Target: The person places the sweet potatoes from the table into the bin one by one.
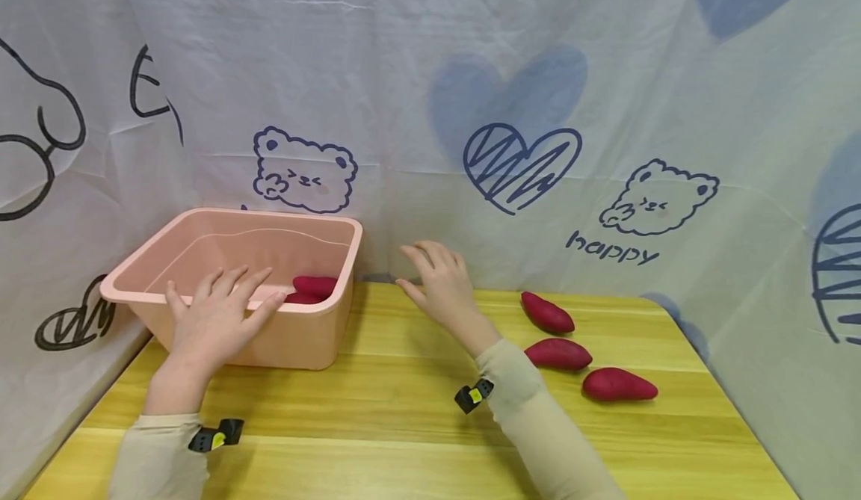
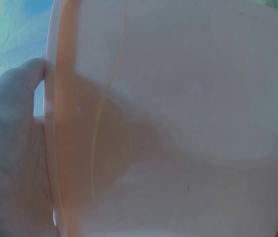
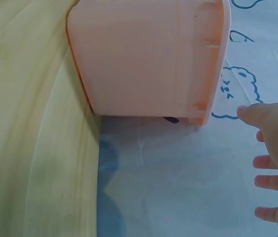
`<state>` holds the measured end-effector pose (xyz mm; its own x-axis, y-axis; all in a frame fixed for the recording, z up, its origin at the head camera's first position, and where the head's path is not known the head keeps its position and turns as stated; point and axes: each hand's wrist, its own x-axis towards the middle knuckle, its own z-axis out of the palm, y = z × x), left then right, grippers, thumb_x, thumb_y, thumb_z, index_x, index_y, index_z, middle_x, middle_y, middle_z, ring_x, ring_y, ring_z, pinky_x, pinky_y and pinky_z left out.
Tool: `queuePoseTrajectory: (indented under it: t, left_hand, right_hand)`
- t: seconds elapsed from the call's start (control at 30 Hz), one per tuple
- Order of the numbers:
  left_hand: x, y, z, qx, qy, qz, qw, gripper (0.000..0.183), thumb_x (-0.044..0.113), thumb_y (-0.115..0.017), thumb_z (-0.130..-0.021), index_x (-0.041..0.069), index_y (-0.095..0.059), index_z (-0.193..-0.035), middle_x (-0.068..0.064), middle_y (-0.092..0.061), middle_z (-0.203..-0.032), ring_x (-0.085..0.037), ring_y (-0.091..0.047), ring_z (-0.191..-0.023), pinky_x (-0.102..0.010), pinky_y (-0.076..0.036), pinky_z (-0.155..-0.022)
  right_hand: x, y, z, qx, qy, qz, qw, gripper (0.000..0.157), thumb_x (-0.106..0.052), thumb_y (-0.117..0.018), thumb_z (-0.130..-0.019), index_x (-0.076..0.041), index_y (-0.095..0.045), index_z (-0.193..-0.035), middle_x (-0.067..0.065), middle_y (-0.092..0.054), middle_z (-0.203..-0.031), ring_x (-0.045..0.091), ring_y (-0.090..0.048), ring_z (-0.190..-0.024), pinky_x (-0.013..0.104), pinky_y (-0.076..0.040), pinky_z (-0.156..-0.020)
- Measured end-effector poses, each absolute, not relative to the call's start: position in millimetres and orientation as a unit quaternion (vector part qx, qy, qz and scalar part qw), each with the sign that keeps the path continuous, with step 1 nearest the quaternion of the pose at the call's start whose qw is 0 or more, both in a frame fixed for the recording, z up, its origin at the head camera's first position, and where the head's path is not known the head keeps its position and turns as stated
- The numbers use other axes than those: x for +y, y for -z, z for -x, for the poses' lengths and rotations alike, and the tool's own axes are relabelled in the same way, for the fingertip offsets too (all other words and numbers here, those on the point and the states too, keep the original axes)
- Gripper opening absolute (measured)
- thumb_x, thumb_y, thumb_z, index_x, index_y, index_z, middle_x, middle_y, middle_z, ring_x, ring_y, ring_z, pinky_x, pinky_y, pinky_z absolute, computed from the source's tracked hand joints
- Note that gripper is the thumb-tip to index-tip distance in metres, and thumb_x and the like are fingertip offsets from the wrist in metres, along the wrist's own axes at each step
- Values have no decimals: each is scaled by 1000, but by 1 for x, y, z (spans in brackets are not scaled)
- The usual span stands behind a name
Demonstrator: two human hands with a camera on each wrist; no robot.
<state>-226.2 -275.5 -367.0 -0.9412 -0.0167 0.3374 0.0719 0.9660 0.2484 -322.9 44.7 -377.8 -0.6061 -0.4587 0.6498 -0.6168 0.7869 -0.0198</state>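
Observation:
A pink plastic basin (image 1: 289,335) stands at the back left of the table, with purple-red sweet potatoes (image 1: 315,286) inside at its right end. My left hand (image 1: 214,321) rests at the basin's front rim, its fingers spread over the opening. In the left wrist view the thumb side of that hand (image 2: 11,143) lies along the rim, beside the basin wall (image 2: 193,108). To the right of the basin my right hand (image 1: 440,283) is raised over the table, fingers extended and apart, with nothing in it. The right wrist view shows this hand (image 3: 277,163) apart from the basin (image 3: 139,59).
Right of my right forearm lie three more sweet potatoes: one at the back (image 1: 548,313), one in the middle (image 1: 560,354), one nearer the front (image 1: 619,385). A printed cloth (image 1: 403,96) hangs behind the wooden table (image 1: 377,410) and down its left side.

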Motion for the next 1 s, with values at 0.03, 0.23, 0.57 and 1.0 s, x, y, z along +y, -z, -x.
queuePoseTrajectory:
  t: [0.03, 0.23, 0.57, 1.0]
  left_hand:
    - [-276, 367, 226, -977, 130, 14, 171, 70, 69, -32, -95, 23, -43, -146, -20, -39, -151, -49, -25, -138, -80, 11, -103]
    - [-276, 368, 226, -976, 130, 14, 173, 70, 69, -32, -95, 23, -43, -146, -20, -39, -150, -49, -25, -137, -80, 12, -103]
    - [-276, 367, 227, -976, 127, 17, 177, 69, 69, -31, -95, 24, -43, -146, -19, -40, -150, -48, -26, -138, -80, 12, -103]
    - [-276, 368, 226, -976, 127, 15, 176, 69, 69, -31, -95, 23, -43, -146, -19, -39, -151, -47, -25, -138, -80, 12, -103]
  right_hand:
    - [47, 379, 322, -890, -123, -301, 320, 52, -40, -68, -90, -16, -55, -135, 10, -57, -133, 28, -52, -127, 52, -43, -104]
    - [64, 383, 317, -899, -131, -291, 301, 55, -39, -69, -89, -18, -53, -138, 11, -55, -136, 30, -50, -129, 56, -40, -106]
    - [95, 392, 308, -908, -126, -274, 291, 55, -40, -69, -89, -18, -53, -137, 12, -56, -136, 32, -50, -129, 59, -41, -104]
    - [133, 400, 291, -923, -72, -256, 279, 58, -44, -69, -88, -21, -52, -138, 10, -54, -139, 34, -48, -132, 58, -40, -105]
